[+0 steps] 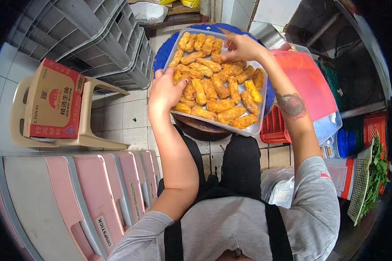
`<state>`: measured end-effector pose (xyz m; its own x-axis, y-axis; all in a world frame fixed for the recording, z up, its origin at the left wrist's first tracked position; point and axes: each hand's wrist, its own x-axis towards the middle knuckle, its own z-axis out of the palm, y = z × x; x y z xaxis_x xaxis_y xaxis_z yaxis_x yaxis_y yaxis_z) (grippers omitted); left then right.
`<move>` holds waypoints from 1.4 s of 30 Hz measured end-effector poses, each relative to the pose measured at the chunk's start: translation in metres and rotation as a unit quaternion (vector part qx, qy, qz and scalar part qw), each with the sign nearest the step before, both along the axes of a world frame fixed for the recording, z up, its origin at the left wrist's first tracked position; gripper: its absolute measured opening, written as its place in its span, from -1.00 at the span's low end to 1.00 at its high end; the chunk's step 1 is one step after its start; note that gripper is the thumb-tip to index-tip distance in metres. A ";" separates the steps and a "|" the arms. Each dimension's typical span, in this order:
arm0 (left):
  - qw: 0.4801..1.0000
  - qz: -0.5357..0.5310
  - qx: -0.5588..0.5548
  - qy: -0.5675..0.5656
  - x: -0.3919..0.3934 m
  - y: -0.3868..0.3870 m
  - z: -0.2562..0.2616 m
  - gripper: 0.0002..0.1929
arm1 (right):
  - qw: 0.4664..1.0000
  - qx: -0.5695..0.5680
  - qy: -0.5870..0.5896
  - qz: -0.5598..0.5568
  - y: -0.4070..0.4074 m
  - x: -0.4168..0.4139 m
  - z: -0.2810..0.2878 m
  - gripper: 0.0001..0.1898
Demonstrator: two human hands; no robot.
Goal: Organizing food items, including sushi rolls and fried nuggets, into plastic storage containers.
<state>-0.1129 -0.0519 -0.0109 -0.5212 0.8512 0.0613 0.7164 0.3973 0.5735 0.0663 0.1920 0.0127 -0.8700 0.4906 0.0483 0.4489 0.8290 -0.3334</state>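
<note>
A clear plastic container [264, 112] holds several golden-brown fried rolls [219, 86], laid in rows at its far end and more loosely nearer me. It rests at a slant on a round blue surface [163, 52]. My left hand [168, 86] is at the container's left side, its thumb over the rolls; whether it grips a roll or the rim is unclear. Over the far right corner is my right hand [243, 47], fingers apart, fingertips just above or against the rolls there. It partly covers that corner, and nothing shows in its grasp.
On my left are grey plastic crates [117, 49], a cardboard box [54, 101] on a beige plastic chair [88, 114], and pink drawers [98, 192]. To the right are a red sheet [300, 81] on a clear container, a red basket [272, 125] and leafy greens [375, 176].
</note>
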 end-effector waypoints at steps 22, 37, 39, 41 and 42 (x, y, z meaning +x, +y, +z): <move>1.000 0.000 -0.016 0.002 0.001 0.000 0.001 -0.44 | 0.968 0.118 0.052 0.217 0.016 -0.013 0.000 -0.85; 1.000 -0.006 -0.016 0.012 0.003 -0.001 0.004 -0.49 | 0.991 -0.102 -0.084 -0.035 0.004 0.033 -0.008 -0.54; 1.000 -0.007 -0.013 0.012 0.003 0.000 0.003 -0.50 | 0.974 -0.181 -0.111 -0.075 0.008 0.035 -0.005 -0.54; 1.000 -0.008 -0.014 0.012 0.002 -0.001 0.003 -0.50 | 0.971 -0.187 -0.127 -0.075 0.007 0.037 0.000 -0.57; 1.000 -0.006 -0.009 0.009 0.002 -0.002 0.002 -0.50 | 0.971 -0.188 -0.127 -0.076 0.005 0.038 0.006 -0.57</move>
